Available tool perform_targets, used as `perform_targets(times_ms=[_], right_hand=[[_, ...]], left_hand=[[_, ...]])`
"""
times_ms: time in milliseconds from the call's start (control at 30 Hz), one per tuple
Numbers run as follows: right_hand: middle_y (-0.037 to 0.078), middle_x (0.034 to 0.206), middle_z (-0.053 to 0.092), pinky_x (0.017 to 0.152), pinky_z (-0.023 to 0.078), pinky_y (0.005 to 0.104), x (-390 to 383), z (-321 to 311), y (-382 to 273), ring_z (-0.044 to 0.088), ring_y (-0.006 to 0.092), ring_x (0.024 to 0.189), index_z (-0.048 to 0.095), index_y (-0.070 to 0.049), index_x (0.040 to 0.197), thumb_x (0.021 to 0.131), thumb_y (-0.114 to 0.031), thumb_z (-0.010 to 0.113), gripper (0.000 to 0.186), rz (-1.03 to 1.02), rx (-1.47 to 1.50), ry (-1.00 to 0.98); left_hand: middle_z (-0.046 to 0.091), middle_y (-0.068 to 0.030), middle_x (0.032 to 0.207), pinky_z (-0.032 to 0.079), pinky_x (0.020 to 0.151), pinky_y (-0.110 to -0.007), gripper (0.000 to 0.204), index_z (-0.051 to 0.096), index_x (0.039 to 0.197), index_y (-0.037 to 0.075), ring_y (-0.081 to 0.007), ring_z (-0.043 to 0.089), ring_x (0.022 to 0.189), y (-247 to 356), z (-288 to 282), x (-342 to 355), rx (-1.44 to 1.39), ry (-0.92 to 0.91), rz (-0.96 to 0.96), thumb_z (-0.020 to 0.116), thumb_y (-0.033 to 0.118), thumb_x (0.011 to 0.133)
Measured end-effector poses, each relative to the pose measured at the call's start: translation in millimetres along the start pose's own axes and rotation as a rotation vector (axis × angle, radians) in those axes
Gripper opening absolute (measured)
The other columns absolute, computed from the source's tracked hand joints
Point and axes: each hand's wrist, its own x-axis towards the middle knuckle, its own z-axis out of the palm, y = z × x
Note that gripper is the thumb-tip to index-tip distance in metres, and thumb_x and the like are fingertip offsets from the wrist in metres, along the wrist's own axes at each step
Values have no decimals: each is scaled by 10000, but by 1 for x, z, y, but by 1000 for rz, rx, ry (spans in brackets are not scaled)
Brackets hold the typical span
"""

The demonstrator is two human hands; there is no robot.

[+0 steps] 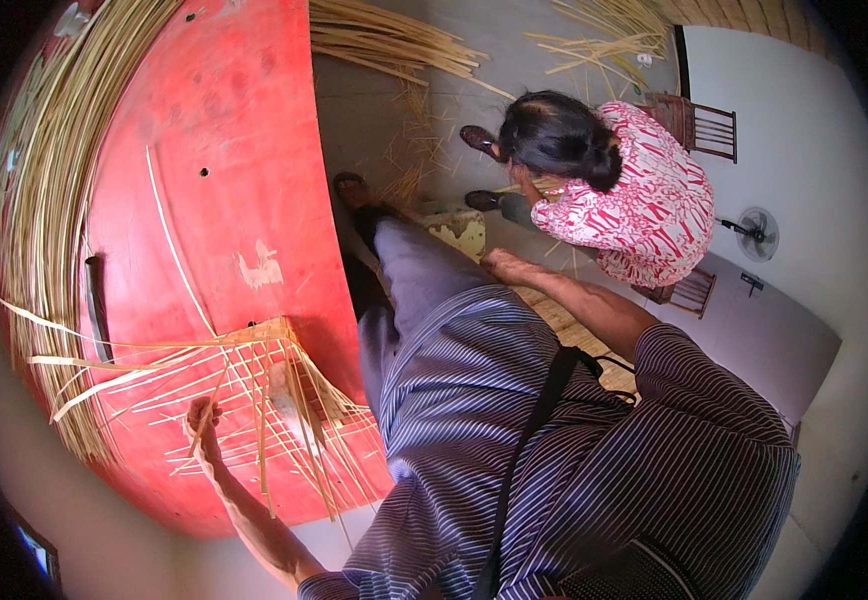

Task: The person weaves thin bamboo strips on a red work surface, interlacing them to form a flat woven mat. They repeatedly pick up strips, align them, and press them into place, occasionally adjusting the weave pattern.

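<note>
On a red board (244, 190), a loose open lattice of pale bamboo strips (244, 370) fans out toward the left and the near side. My left hand (203, 415) is at the lattice's left edge, its fingers curled closed around a thin bamboo strip. A brick-like block (294, 395) sits on the woven part, partly covered by strips. My right hand (500, 264) is away from the weaving, beside my thigh near a pale yellowish object (462, 233); its fingers are mostly hidden.
Long bamboo strips (59, 200) lie bundled along the board's left side, beside a dark slim tool (98, 305). More strips (394, 40) lie on the floor beyond. A person in a red-and-white patterned top (644, 190) sits bent over at the right, near wooden chairs (709, 130) and a fan (756, 235).
</note>
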Motion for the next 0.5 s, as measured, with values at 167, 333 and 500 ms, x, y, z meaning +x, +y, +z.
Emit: perform_targets(times_ms=[167, 333, 500], right_hand=[[271, 847, 624, 695, 473, 461, 1, -5, -15, 652, 354, 775, 657, 0, 925, 903, -198, 497, 255, -3, 72, 9], [242, 841, 629, 668, 468, 446, 16, 7, 3, 631, 326, 730, 652, 23, 914, 862, -146, 514, 224, -105, 30, 82], [235, 833, 626, 682, 475, 448, 18, -13, -10, 631, 335, 723, 637, 17, 894, 827, -118, 528, 187, -134, -4, 45]], left_hand=[[680, -34, 952, 469, 727, -298, 331, 635, 1143, 71, -136, 646, 818, -8, -2, -6, -56, -10, 17, 642, 315, 919], [677, -34, 946, 462, 704, -284, 351, 639, 1146, 72, -132, 639, 794, -19, -2, -5, -73, -2, 27, 650, 334, 913], [662, -4, 835, 447, 639, -225, 295, 661, 1042, 84, -92, 620, 734, -4, -7, -11, -79, 75, 55, 662, 351, 916]])
